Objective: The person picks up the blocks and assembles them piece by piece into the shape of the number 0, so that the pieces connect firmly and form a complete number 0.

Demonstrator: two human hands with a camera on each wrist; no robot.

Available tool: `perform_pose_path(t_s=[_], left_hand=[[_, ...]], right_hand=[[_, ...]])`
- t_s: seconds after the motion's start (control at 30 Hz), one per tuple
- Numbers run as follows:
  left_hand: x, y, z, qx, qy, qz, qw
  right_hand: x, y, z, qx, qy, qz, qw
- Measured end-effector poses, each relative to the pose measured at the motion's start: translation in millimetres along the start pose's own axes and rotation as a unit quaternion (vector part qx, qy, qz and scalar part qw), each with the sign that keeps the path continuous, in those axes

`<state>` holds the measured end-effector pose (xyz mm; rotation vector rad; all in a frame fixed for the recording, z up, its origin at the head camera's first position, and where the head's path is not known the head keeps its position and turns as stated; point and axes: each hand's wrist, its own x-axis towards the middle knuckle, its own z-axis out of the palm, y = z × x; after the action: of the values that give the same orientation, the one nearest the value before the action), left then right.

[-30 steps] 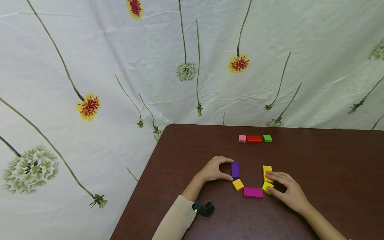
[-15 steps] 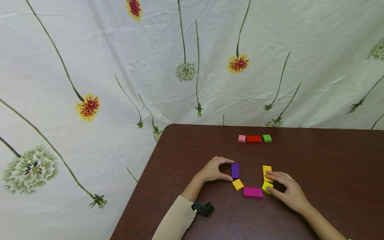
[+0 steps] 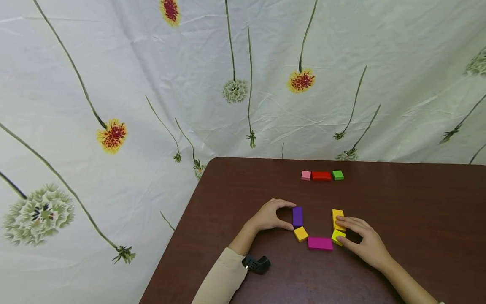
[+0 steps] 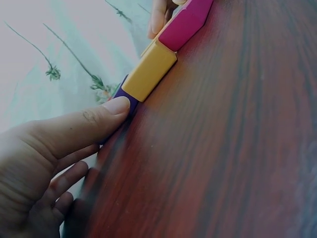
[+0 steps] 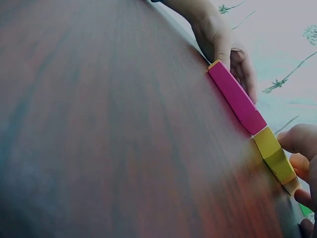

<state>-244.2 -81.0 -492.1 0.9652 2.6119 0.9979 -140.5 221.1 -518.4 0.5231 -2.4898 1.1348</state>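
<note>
On the dark wooden table, my left hand holds a purple block by its two ends, thumb at the near end and a finger at the far end. A small orange-yellow block sits turned at an angle beside its near end. My right hand has its thumb on a small bright yellow block, while its fingertips lie on a longer yellow block just beyond. Between the two sides lies a magenta block. Together these blocks form a rough U opening away from me.
Farther back, a pink block, a red block and a green block stand in a row. Behind the table hangs a white flower-patterned cloth. A black wristband is on my left wrist.
Almost nothing differs: the purple block's far end has come very slightly nearer, with the left fingers on it. The right hand and other blocks stay in place.
</note>
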Motion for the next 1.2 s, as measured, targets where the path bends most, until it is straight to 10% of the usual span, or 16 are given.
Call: perform_pose_path(t_s=[0.3,1.2], left_hand=[[-16.0,10.9,6.2,0.048,0.04,0.064,0.996],[-23.2,15.9,29.1,0.072,0.055,0.046,0.9948]], right_hand=[[1.8,-1.7,0.2,0.006,-0.002,0.002,1.0],[0.7,2.3,1.6,-0.001,0.003,-0.003,1.0]])
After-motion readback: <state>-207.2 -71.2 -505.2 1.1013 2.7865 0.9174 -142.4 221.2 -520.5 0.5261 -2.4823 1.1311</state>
